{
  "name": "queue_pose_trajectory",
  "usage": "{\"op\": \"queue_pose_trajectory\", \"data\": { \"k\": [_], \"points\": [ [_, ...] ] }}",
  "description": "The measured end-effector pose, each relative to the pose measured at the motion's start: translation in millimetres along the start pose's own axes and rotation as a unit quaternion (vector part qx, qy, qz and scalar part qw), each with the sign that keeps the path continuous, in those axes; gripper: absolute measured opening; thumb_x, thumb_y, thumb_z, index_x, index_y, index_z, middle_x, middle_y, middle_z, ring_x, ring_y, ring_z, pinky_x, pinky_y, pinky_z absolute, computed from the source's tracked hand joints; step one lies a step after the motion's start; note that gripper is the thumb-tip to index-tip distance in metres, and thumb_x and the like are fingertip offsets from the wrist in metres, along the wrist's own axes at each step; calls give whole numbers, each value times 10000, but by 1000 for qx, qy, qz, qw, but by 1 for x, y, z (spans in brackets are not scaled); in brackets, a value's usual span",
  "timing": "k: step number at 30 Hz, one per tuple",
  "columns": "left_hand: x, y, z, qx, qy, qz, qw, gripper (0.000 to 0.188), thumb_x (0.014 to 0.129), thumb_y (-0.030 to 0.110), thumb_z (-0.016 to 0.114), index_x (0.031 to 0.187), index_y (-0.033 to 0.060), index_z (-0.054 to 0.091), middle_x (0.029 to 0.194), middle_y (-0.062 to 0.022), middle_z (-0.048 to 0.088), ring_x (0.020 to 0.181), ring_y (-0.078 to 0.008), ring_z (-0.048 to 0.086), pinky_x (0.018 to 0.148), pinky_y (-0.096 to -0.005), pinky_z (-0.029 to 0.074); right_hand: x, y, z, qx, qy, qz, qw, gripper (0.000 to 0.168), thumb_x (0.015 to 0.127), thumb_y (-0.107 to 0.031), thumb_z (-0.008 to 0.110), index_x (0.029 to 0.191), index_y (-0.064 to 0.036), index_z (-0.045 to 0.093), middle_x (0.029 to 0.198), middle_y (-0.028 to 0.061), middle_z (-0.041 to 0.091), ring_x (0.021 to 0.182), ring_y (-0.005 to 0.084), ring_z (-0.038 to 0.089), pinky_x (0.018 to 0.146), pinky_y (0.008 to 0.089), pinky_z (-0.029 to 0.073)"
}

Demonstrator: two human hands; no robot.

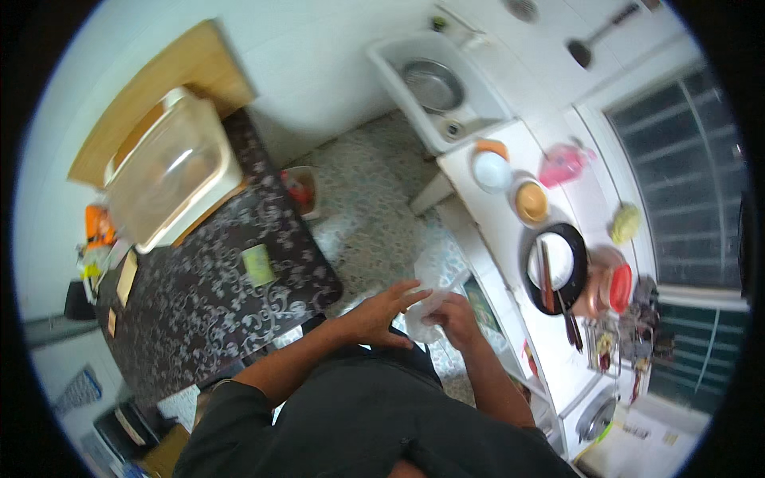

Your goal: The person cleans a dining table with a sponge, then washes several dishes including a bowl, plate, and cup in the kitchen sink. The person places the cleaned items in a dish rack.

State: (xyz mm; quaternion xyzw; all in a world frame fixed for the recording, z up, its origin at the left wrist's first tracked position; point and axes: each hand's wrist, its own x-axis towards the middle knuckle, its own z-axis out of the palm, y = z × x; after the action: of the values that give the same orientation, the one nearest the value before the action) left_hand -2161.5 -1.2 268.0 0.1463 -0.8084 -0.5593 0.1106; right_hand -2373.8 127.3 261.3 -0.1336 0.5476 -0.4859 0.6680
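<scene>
A thin, translucent white plastic bag [422, 325] hangs in front of my body, above the floor. The fingers of my right hand [459, 321] are closed on its right side. On the other side is my left hand [378, 315], its fingers and thumb spread apart close to the bag. Whether the left fingertips touch the plastic I cannot tell. Blur hides what, if anything, is inside the bag.
A table with a dark floral cloth [197, 334] stands left, bearing a lidded plastic box [170, 173] and a green packet [258, 265]. The white counter [499, 236] at right holds bowls, a black pan [578, 263] and a red-lidded jar [620, 288]. Beyond is a sink [397, 71].
</scene>
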Motion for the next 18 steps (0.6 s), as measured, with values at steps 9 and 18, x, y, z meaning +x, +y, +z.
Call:
{"op": "queue_pose_trajectory", "data": {
  "k": [9, 18],
  "points": [
    [141, -23, 51, -9, 33, -137, 990, 209, 837, 107, 791, 949, 22, 635, 870, -174, 660, 809, -395, 669, 707, -439, 527, 23, -10, -117, 233, 71, 51, 968, 297, 995, -125, 612, 1267, -14, 569, 1209, 141, 641, 1080, 284, 685, 949, 385, 563],
    [184, -347, -48, 215, 290, -349, 865, 88, 904, 87, 586, 931, 90, 670, 935, -201, 661, 903, -436, 659, 785, -547, 520, -6, 84, -289, -157, 190, 238, 939, 316, 988, -196, 655, 1248, -17, 638, 1100, 92, 696, 951, 213, 691, 837, 357, 589]
  ]
}}
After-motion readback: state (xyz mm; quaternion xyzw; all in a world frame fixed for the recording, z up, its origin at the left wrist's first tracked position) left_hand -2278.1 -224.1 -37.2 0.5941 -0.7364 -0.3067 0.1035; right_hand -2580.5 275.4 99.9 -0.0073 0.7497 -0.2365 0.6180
